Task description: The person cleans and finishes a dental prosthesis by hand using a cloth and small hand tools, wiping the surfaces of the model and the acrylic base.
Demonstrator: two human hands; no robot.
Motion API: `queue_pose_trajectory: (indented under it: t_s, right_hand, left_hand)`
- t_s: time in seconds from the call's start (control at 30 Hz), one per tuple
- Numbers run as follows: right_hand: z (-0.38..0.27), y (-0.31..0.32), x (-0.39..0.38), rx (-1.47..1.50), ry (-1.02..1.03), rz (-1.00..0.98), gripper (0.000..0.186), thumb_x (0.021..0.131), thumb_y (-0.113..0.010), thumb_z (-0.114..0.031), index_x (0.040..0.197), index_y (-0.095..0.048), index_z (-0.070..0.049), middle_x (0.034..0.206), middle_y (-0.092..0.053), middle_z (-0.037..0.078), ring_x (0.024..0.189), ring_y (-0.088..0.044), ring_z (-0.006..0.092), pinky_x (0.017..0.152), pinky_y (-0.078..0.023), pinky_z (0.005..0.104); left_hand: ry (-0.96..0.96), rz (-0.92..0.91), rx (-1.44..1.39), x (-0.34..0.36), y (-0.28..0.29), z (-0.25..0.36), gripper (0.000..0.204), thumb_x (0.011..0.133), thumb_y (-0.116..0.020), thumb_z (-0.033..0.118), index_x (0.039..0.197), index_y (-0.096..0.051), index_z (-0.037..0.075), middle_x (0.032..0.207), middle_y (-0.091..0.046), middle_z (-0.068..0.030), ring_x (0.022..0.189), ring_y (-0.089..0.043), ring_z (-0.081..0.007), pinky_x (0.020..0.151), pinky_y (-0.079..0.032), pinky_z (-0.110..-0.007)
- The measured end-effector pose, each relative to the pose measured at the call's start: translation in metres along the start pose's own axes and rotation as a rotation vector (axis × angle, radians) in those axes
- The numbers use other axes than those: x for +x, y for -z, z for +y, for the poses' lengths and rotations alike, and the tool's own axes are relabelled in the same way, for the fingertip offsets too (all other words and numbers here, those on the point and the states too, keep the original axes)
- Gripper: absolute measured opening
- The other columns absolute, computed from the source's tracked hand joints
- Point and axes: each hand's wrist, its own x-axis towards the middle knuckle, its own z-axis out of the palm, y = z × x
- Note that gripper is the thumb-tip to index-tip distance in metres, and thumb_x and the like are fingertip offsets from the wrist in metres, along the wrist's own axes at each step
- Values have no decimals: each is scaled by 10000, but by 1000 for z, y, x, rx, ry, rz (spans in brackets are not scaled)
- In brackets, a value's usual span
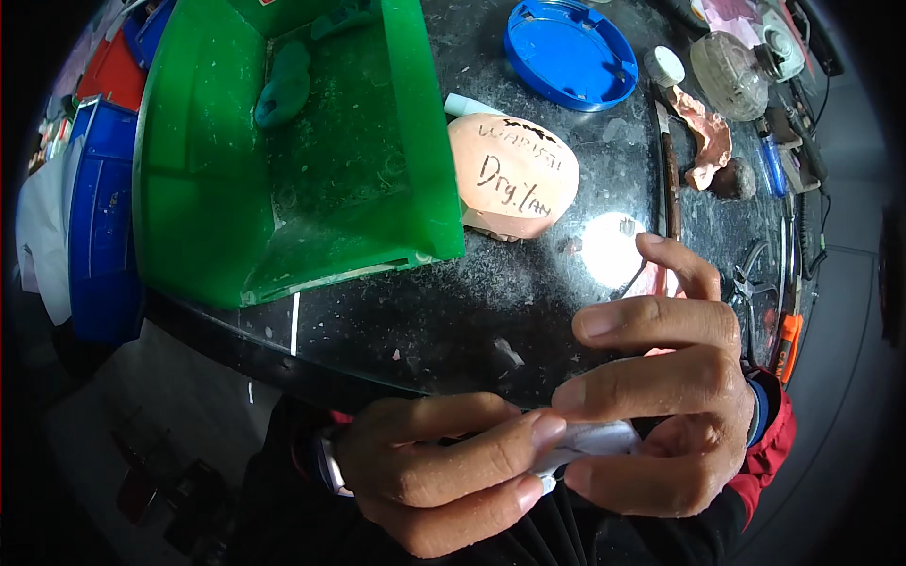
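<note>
Close to my body, just off the near edge of the bench, my hands come together over a small whitish piece point(602, 437). It looks soft, like thin cloth or film, and the fingers cover much of it. My left hand point(434, 472) pinches its left end between the fingertips. On the other side my right hand point(675, 396) grips it with the thumb and a finger, while the upper fingers stay lifted and spread. Behind the raised fingers lies some pink material point(653, 281), mostly hidden.
A green bin point(429, 170) with a teal piece point(285, 87) inside stands left. Beside it sits a peach plaster cast point(514, 179) with handwriting. Farther back are a blue round lid point(571, 57), a brown-handled knife point(669, 179), a pink arch-shaped piece point(708, 137) and pliers point(750, 283).
</note>
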Motion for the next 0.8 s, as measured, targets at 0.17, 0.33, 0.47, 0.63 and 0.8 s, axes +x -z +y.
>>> queue_pose_trajectory:
  t_s: [0.17, 0.33, 0.47, 0.63, 0.8]
  right_hand:
    - [6, 2, -1, -37, 62, 1, 108, 709, -692, -278, 737, -594, -244, 910, -595, -2, 998, -531, 230, 937, -357, 572]
    - [13, 9, -9, -61, 131, -3, 133, 729, -672, -354, 759, -620, -236, 936, -601, -10, 1056, -501, 233, 951, -357, 566]
    - [-2, 8, -1, -100, -84, 40, 187, 757, -638, -416, 777, -634, -230, 946, -603, -14, 1108, -471, 244, 972, -351, 561]
    - [-11, 10, 6, -142, -82, -7, 185, 710, -660, -406, 778, -643, -235, 948, -602, -36, 1133, -450, 234, 991, -338, 563]
    - [-19, 11, 2, -265, -23, 71, 137, 674, -667, -330, 789, -661, -258, 938, -587, -69, 1130, -447, 204, 1002, -336, 560]
  left_hand:
    - [-6, 83, 13, -1, -3, 1, 221, 747, -658, 3, 876, -485, 51, 874, -555, -106, 729, -600, -184, 573, -517, -218]
    - [183, -103, -31, 8, 12, 4, 409, 655, -753, 31, 991, -521, 34, 1052, -561, -180, 878, -631, -232, 685, -563, -302]
    - [442, -463, 63, 30, 37, 5, 595, 537, -844, 194, 1048, -555, 95, 1174, -543, -203, 978, -594, -288, 795, -494, -383]
    - [505, -381, 281, 39, 41, 21, 553, 538, -847, 281, 984, -626, 42, 1125, -598, -148, 941, -578, -247, 848, -444, -348]
    - [244, -296, 30, 42, 38, 16, 235, 664, -802, 179, 758, -636, 41, 755, -650, -85, 671, -575, -178, 559, -469, -231]
